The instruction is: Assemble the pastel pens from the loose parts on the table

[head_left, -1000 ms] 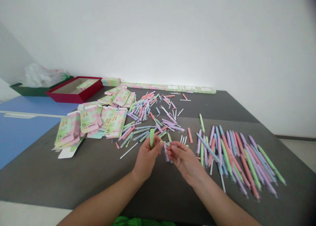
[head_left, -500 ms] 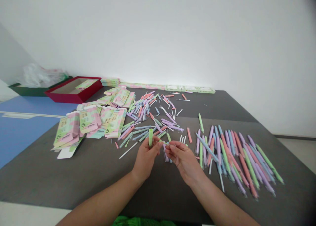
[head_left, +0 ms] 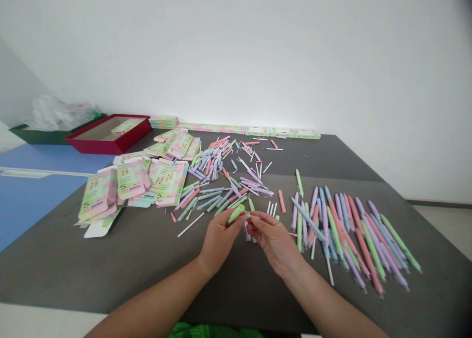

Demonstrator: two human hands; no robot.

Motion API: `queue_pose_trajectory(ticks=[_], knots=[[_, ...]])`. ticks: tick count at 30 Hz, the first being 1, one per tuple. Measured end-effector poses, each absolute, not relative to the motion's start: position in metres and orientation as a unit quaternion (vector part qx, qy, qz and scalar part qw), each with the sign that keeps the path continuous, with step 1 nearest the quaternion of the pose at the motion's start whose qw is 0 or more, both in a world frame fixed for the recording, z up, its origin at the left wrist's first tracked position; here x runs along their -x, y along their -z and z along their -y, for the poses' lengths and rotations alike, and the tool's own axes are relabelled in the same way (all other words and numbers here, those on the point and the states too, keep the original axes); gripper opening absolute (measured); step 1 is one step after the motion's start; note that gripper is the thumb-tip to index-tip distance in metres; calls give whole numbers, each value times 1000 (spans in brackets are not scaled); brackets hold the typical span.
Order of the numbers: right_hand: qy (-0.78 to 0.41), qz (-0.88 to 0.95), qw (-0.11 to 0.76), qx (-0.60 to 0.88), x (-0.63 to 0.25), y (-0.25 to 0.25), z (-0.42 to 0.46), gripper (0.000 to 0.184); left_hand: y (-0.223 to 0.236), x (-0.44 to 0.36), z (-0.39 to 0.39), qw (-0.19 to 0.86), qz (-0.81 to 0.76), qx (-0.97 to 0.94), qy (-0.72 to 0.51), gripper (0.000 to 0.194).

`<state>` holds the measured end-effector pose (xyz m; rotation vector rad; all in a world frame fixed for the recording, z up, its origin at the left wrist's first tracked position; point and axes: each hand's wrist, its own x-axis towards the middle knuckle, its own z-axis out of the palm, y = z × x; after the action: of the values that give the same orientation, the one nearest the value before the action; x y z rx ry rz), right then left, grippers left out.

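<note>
My left hand (head_left: 221,237) is closed around a light green pen barrel (head_left: 236,213), its open end tilted up toward the right. Against it, my right hand (head_left: 271,234) pinches a small thin piece (head_left: 250,216) that is mostly covered by the fingertips; I cannot make out its kind. The fingertips of both hands nearly meet above the table. Just beyond them lie loose pen parts (head_left: 217,195) in purple, blue, green and coral. Several short white tubes (head_left: 272,208) sit close to my right hand.
Assembled pastel pens (head_left: 354,234) lie in rows on the right. At left are printed cardboard boxes (head_left: 171,183) in overlapping piles. A red tray (head_left: 110,134) and a green tray (head_left: 40,135) with plastic bags (head_left: 55,112) stand at the back left. More boxes (head_left: 258,131) line the wall.
The green barrel in my left hand has tipped from upright to a rightward slant, its opening now nearer my right hand. Both hands stay in about the same place.
</note>
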<state>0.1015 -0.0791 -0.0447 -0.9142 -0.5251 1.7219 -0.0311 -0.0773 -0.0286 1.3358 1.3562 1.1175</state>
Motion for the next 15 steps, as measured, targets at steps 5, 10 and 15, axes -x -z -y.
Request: queue_pose_trajectory(ticks=[5, 10, 15], knots=[[-715, 283, 496, 403, -103, 44, 81, 23, 29, 34, 73, 437, -560, -554, -436, 22], [-689, 393, 447, 414, -102, 46, 84, 25, 32, 35, 69, 490, -536, -548, -415, 23], [-667, 398, 471, 417, -101, 46, 83, 25, 34, 34, 72, 575, -466, -507, -442, 28]])
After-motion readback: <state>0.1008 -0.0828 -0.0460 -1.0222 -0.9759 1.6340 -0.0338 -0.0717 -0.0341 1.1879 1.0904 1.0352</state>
